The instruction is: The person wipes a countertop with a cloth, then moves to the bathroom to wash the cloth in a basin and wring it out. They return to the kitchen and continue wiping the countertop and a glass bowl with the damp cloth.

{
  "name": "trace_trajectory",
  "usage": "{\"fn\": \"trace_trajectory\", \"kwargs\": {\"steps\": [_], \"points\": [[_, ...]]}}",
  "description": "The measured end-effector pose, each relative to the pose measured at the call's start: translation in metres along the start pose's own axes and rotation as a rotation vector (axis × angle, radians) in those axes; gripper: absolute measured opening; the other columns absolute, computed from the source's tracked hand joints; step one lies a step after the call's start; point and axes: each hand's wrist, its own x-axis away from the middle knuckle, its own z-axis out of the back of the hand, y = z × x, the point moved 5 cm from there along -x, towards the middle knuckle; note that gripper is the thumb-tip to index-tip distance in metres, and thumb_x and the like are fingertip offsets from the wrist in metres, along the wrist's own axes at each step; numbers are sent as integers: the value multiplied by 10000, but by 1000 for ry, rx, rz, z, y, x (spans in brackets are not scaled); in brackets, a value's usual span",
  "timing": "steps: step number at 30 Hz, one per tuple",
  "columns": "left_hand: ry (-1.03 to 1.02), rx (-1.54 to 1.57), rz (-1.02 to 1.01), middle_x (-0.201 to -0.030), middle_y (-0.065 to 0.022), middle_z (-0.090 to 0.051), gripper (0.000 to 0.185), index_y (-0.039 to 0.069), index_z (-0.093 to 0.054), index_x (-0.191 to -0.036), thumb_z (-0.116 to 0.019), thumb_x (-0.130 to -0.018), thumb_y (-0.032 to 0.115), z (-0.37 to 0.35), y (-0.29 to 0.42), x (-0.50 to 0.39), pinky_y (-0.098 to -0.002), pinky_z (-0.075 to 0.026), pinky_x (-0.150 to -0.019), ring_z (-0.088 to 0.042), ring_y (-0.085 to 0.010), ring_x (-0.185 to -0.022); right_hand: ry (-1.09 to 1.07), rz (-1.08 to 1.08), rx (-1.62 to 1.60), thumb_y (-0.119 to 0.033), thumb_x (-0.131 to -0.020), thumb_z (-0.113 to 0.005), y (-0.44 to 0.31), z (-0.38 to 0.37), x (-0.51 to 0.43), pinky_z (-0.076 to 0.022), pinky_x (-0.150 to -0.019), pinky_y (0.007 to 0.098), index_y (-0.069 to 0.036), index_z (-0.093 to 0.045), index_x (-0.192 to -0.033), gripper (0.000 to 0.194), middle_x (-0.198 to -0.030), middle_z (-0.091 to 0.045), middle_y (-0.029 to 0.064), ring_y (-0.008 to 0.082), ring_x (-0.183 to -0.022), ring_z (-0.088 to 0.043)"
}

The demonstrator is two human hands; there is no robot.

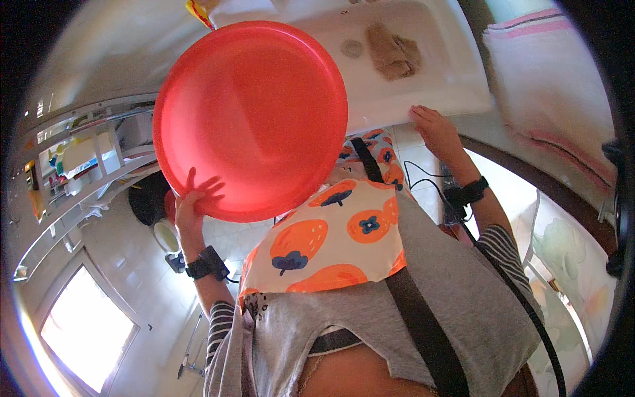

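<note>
A round red plastic basin (pixel 250 119) is held up at the left of the sink by my left hand (pixel 191 211), which grips its lower-left rim. The fingers show as a shadow through the basin, with most of them hidden. My right hand (pixel 434 131) is at the front edge of the white sink (pixel 436 97), its fingers close together; whether they touch the edge I cannot tell. Inside the sink, beside the drain, lies a crumpled brown cloth (pixel 393 52). Over my front hangs an apron with orange fruit print (pixel 342 233).
A white towel with pink stripes (pixel 550 74) lies right of the sink. On the left stands a metal shelf rack (pixel 106 134) with bottles and packages. A yellow and red packet (pixel 200 14) is behind the basin. Cables hang near my right arm.
</note>
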Motion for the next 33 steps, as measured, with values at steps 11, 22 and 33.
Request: {"fn": "trace_trajectory", "kwargs": {"steps": [11,22,33], "points": [[-72,-58,-73,-1200,-377,-534,707,-17,-212,-1470,-472,-814,29,1,17,-1,-503,-568,-819,-596,-483,-1057,-350,-943,-216,-183,-700,-733,39,-32,159,-518,-865,386,-176,-722,-1063,364,-994,-704,128,288,-937,-670],[21,-197,-137,-977,-263,-655,595,-67,-321,-1392,-476,-820,-13,-15,59,-1,-396,-591,-702,-687,-339,-822,242,-918,-1149,-263,-933,-572,-7,-15,-44,-518,-707,299,-52,-680,-1020,253,-847,-671,45,159,-748,-610],[174,-588,-168,-823,-133,-662,282,-92,-614,-989,-566,-757,61,-53,119,-24,-285,-538,-614,-654,-193,-686,42,-276,-837,-109,-855,-609,-70,-103,-160,-491,-885,339,-21,-568,-1227,384,-1151,-636,138,251,-1067,-613]]}}
